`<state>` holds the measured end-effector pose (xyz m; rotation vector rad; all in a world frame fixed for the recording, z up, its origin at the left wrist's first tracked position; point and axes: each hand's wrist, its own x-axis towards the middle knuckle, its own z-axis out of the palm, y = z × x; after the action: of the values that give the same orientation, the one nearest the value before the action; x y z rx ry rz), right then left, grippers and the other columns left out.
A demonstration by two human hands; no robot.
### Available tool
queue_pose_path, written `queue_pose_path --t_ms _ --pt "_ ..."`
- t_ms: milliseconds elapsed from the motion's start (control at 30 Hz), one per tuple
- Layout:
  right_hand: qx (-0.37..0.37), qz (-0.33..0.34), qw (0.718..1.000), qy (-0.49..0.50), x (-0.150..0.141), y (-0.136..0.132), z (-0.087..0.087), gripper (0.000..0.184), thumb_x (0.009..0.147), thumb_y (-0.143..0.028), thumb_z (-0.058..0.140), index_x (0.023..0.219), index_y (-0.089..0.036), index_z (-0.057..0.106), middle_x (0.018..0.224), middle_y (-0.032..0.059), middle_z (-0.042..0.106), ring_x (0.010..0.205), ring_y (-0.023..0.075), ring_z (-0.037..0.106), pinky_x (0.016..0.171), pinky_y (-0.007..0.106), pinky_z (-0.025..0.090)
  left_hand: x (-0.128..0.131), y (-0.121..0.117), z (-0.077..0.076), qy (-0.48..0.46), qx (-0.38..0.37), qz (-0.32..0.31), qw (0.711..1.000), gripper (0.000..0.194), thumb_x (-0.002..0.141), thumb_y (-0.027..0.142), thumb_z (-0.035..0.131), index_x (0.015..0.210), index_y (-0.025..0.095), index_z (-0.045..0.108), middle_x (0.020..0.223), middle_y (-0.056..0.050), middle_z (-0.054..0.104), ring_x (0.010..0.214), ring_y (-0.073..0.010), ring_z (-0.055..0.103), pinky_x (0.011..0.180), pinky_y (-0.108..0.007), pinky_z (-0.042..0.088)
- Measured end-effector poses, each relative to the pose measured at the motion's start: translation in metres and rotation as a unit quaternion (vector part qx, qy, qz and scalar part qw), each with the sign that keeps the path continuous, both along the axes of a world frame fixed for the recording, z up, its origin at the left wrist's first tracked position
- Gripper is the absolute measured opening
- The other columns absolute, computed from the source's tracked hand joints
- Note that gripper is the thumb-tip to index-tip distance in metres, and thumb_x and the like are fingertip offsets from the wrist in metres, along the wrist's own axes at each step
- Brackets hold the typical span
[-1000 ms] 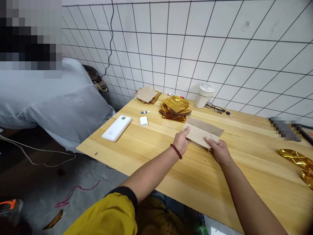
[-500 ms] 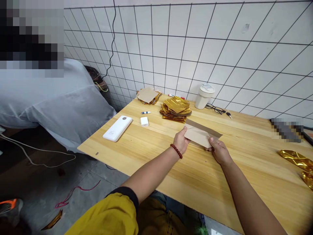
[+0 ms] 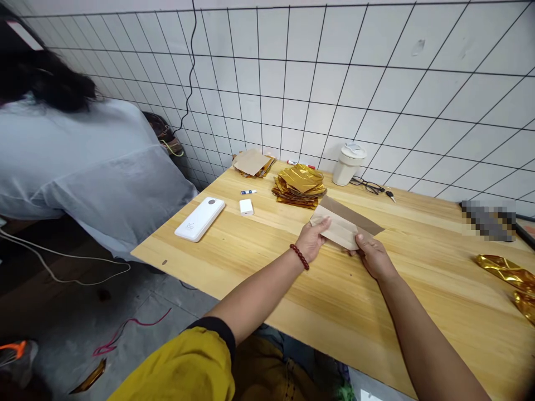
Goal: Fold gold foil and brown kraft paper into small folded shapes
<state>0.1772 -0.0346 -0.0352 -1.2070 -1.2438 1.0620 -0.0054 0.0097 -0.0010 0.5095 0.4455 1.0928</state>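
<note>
By the wall (image 3: pixel 309 67), a lidded cup (image 3: pixel 348 164) hides any contents; left fingers (image 3: pixel 321 225) and right fingers (image 3: pixel 368 246) grip brown paper (image 3: pixel 340 229).

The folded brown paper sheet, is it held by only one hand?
No, the left hand and the right hand both grip the folded brown paper sheet.
</note>
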Motion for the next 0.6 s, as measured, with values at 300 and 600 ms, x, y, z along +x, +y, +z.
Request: queue_pose_path --t_ms 300,600 --pt "-0.007 -0.021 0.998 0.053 -0.005 -0.001 0.004 0.045 0.075 -0.064 0.068 0.067 -0.020 0.068 0.078 0.0082 0.074 0.085 0.0270 0.069 0.061 0.033 0.055 0.006 -0.003 -0.013 0.068 0.068 -0.010 0.995 0.057 0.043 0.024 0.092 0.094 0.011 0.070 0.094 -0.011 0.073 0.090 -0.0240 0.067 0.095 -0.044 0.048" --pt "0.018 -0.121 0.981 0.153 -0.002 0.006 0.004 0.040 0.079 -0.055 0.068 0.101 -0.022 0.068 0.100 0.0079 0.076 0.101 0.0284 0.070 0.087 0.042 0.059 0.004 0.000 -0.013 0.068 0.070 -0.053 0.994 0.066 0.038 0.014 0.091 0.101 0.013 0.070 0.108 -0.013 0.072 0.101 -0.0258 0.066 0.101 -0.045 0.044"
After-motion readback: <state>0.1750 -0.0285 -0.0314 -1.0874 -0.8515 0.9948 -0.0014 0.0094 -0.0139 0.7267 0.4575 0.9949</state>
